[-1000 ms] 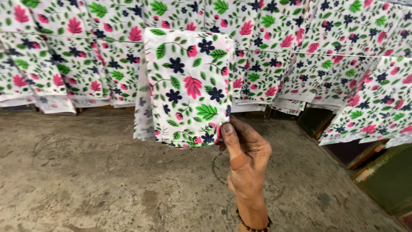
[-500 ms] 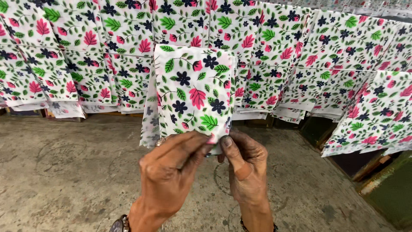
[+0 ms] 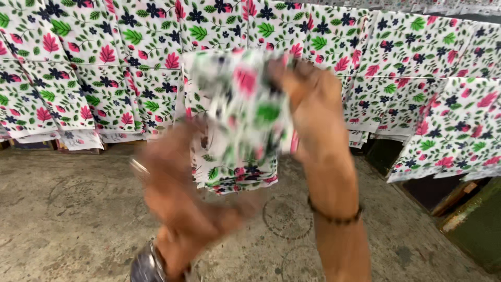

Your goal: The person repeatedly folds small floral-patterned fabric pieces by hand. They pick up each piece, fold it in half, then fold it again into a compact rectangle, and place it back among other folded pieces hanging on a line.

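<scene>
Floral sheets hang behind the right hand's blurred cloth.

Floral fabric stacks lie on stained concrete floor.

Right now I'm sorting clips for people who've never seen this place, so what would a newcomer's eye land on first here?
First, the floral cloth piece, white with pink leaves and dark flowers, held up mid-frame and blurred. The right hand grips its upper right edge; the left hand, also blurred, is at its lower left. Behind them, rows of hanging cloth in the same print fill the top, above a bare concrete floor.
</scene>
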